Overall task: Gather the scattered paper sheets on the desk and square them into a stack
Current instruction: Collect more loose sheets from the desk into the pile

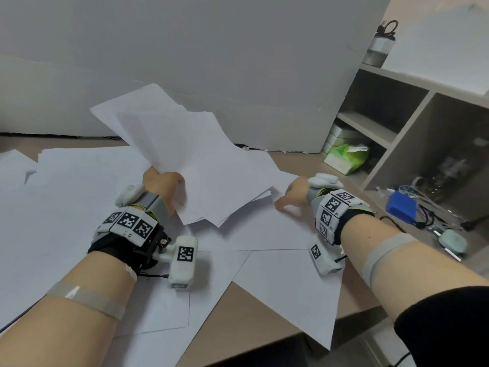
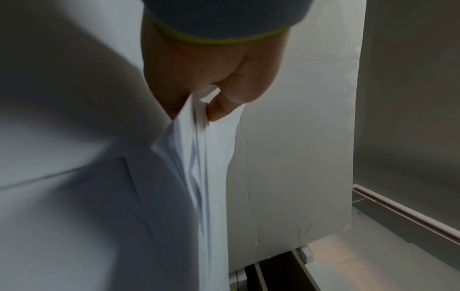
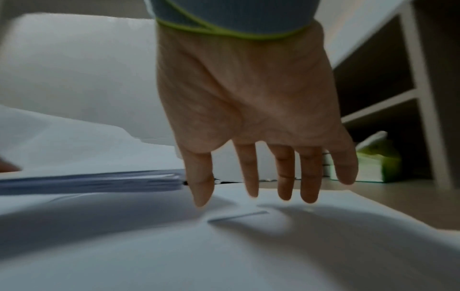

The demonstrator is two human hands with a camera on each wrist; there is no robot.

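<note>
Above the middle of the worktop we have a fanned sheaf of paper sheets raised off the surface, its far end tilted up toward the wall and its corners splayed, not yet square. Our left hand pinches the sheaf at its near left corner, thumb on one face and curled fingers on the other. More loose sheets lie flat and overlapping under and around it, to the far left, near us, and one hanging over the near edge. Our right hand holds nothing: its fingers hang straight and spread, tips touching or just above a flat sheet to the right of the sheaf. We judge gathering to be in hand, with squaring not yet begun. Next, we would need to slide or lift that right-hand sheet and feed it into the sheaf without creasing it, then collect the rest
</note>
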